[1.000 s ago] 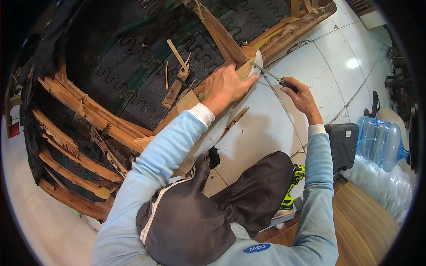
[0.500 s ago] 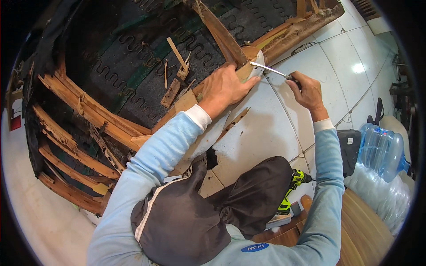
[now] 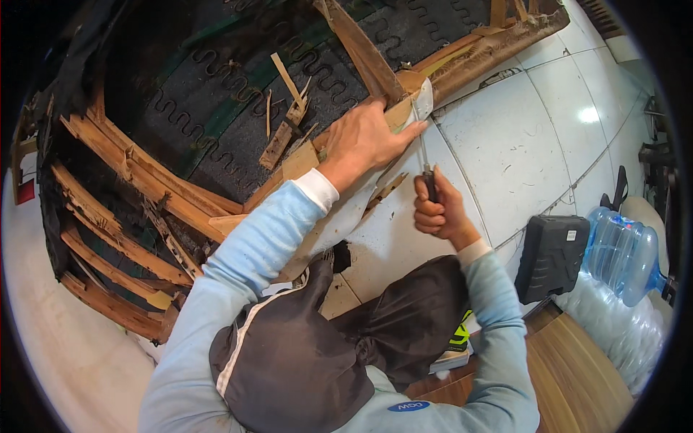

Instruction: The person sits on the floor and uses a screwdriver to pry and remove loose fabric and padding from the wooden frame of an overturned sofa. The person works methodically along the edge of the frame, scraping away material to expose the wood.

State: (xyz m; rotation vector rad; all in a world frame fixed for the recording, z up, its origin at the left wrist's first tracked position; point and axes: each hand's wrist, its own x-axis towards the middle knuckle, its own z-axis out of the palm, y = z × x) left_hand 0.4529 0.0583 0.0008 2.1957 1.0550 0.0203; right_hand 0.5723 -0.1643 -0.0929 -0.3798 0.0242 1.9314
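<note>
An overturned sofa frame (image 3: 151,189) of rough, splintered wood lies ahead of me, with wavy springs over dark fabric inside. My left hand (image 3: 367,141) is closed over its near wooden rail (image 3: 401,115), fingers on the inner side and thumb on the outer. Pale covering material (image 3: 424,99) hangs along that rail. In my right hand (image 3: 442,209) is a screwdriver (image 3: 431,185), gripped by its dark handle. Its thin shaft points away from me, and the tip meets the rail and covering just right of my left thumb.
Broken wood strips (image 3: 283,137) lie inside the frame. White floor tiles (image 3: 505,137) spread to the right. Beyond my right arm stand a black tool case (image 3: 552,258) and a clear blue water bottle (image 3: 624,252). A green power tool (image 3: 462,330) is partly hidden beside my knee.
My right hand has swung left and nearer to me, turning the screwdriver from crosswise to nearly lengthwise. My left hand stays on the rail. My arm now covers more of the green tool.
</note>
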